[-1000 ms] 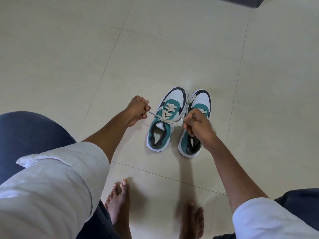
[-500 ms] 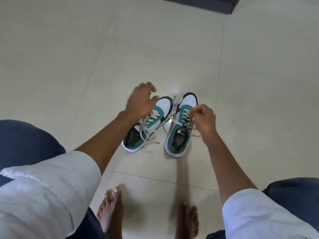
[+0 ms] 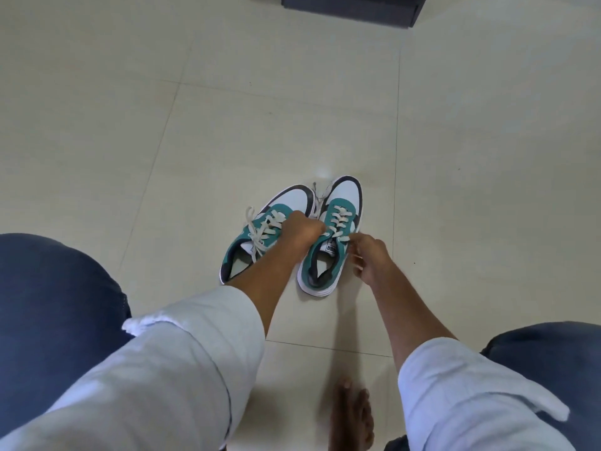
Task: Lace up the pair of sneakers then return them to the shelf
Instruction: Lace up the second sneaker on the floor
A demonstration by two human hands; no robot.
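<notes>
Two teal, white and black sneakers [image 3: 292,236] with flat cream laces are set on smooth tiles; the left hand [image 3: 302,231] is curled between them, grip hidden, and the right hand [image 3: 369,257] is half open.

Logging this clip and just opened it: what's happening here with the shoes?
A person bends over a pair of teal and white sneakers on the tiled floor. The left hand is closed at the inner side of the left sneaker, whose lace ends lie loose. The right hand reaches along the outer side of the right sneaker. Both sneakers are laced and sit on the floor.
</notes>
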